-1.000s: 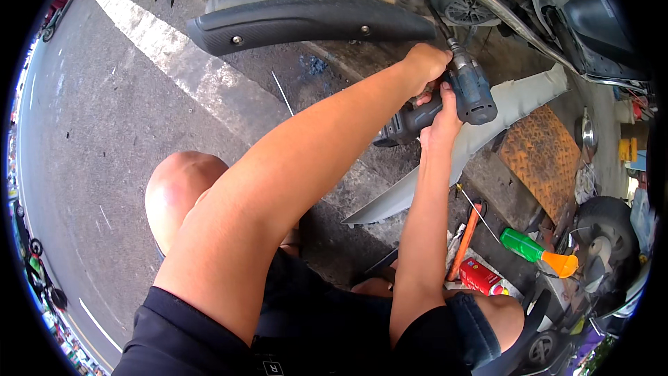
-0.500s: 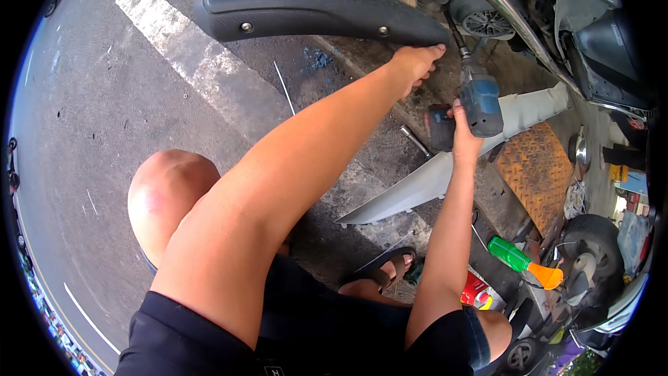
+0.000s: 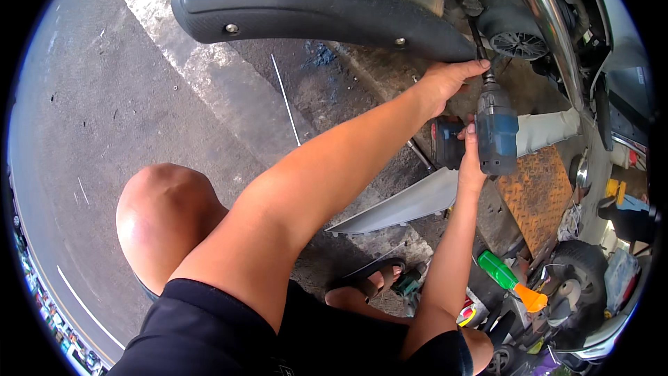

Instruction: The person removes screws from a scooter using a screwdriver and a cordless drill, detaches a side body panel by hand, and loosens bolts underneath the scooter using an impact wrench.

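Note:
My right hand [image 3: 472, 160] is wrapped round the handle of a blue and black cordless impact wrench [image 3: 497, 132]. A long dark extension bar [image 3: 477, 33] runs from its nose up toward the metal parts below the vehicle. My left hand [image 3: 449, 87] is at the bar beside the wrench's nose, a digit lying across it and the other fingers curled, partly hidden. Just above that hand is the narrow end of a black exhaust cover [image 3: 313, 17] with two round bolts.
A chrome tube [image 3: 543, 14] slants past the wrench. On the ground lie a socket tool [image 3: 421, 157], a pale trim panel [image 3: 410, 202], a rusty tread plate [image 3: 536, 195] and a green bottle with an orange nozzle [image 3: 497, 269]. A wheel [image 3: 581, 275] stands at right.
My left hand has moved right, from the exhaust cover's end to the extension bar. The wrench in my right hand now appears a little lower and farther right; the view has shifted too.

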The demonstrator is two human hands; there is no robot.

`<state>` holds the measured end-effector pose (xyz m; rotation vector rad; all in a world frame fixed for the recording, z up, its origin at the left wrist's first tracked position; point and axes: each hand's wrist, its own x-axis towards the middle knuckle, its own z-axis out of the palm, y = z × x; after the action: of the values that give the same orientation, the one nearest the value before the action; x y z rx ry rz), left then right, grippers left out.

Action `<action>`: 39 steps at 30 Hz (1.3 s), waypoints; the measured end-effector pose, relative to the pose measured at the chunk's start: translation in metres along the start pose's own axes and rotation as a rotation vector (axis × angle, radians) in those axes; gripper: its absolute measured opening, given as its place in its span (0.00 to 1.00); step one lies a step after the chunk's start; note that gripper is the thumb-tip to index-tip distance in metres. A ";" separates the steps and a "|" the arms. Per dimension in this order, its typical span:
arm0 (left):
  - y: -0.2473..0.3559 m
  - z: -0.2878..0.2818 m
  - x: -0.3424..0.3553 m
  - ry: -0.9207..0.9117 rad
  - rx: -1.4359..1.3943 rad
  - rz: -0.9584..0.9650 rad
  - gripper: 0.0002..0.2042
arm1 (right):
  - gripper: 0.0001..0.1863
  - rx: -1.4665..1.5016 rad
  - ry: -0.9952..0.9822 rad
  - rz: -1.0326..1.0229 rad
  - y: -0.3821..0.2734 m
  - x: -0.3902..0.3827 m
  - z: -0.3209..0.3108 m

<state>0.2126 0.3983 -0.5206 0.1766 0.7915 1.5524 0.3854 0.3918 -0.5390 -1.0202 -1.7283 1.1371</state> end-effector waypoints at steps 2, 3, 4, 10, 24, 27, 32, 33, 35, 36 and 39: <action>-0.004 0.002 0.004 0.013 -0.012 0.042 0.28 | 0.12 -0.132 -0.058 -0.021 -0.002 0.000 -0.007; -0.005 0.008 0.006 0.030 -0.023 0.062 0.27 | 0.13 -0.210 -0.090 -0.073 0.001 0.002 -0.013; -0.005 0.013 0.007 0.046 -0.033 0.082 0.26 | 0.13 -0.222 -0.097 -0.073 0.004 0.008 -0.022; -0.011 0.008 0.018 0.055 0.023 0.158 0.25 | 0.14 0.045 0.000 0.043 0.005 -0.004 0.013; -0.010 0.037 -0.027 -0.202 -0.101 -0.214 0.16 | 0.15 0.266 0.248 0.160 -0.041 -0.055 0.025; -0.033 0.048 -0.043 -0.103 0.132 -0.254 0.19 | 0.13 0.430 0.299 0.307 -0.019 -0.092 0.016; -0.096 -0.002 -0.033 0.380 0.607 -0.538 0.23 | 0.10 1.207 0.179 0.694 0.027 -0.144 0.036; -0.101 -0.029 -0.035 0.427 0.725 -0.541 0.26 | 0.09 1.285 0.218 0.771 0.029 -0.150 0.054; -0.103 -0.107 -0.025 0.387 0.619 -0.371 0.21 | 0.11 1.275 0.237 0.896 0.038 -0.158 0.094; -0.103 -0.147 -0.018 0.372 0.610 -0.339 0.16 | 0.12 1.190 0.249 0.961 0.035 -0.160 0.110; -0.102 -0.142 -0.031 0.357 0.776 -0.448 0.14 | 0.10 1.141 0.306 0.966 0.062 -0.178 0.113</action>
<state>0.2234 0.3103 -0.6750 0.2660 1.5792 0.8008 0.3551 0.2117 -0.6615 -1.1249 -0.0734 2.0266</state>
